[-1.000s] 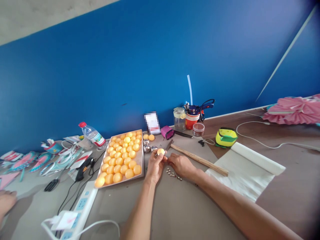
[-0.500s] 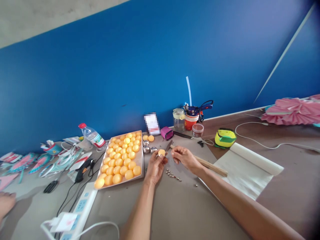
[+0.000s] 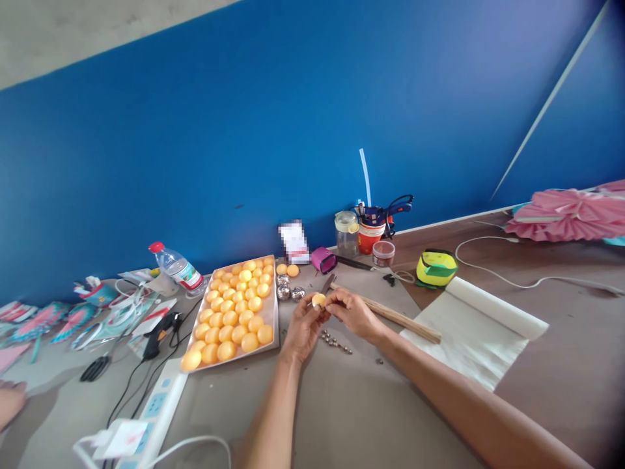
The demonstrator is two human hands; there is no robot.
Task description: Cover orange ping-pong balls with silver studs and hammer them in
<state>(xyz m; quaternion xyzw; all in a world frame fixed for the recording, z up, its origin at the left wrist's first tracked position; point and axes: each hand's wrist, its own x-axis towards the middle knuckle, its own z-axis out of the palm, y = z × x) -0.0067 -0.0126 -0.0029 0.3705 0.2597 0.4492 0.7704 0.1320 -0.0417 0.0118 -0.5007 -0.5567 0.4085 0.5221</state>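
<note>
An orange ping-pong ball (image 3: 318,299) is held between the fingers of my left hand (image 3: 303,326). My right hand (image 3: 355,314) is closed in a pinch against the ball's right side; whatever its fingertips hold is too small to make out. Below the hands lies a cluster of small silvery beads (image 3: 336,342), with a single bead (image 3: 379,361) further right. Just behind the fingers, a dark flat blade-like tool (image 3: 329,283) shows in part. A wooden stick (image 3: 400,319) runs behind my right wrist.
A shallow box (image 3: 276,312) full of orange balls stands on the left, with foil-wrapped balls (image 3: 283,292) beside it. A power strip (image 3: 163,397), cables and a water bottle (image 3: 180,268) lie further left. White roll material (image 3: 478,332) covers the right. Another person's hand (image 3: 10,400) shows far left.
My right hand has moved left and its fingertips now meet at the ball in my left hand. The whole view has shifted slightly.
</note>
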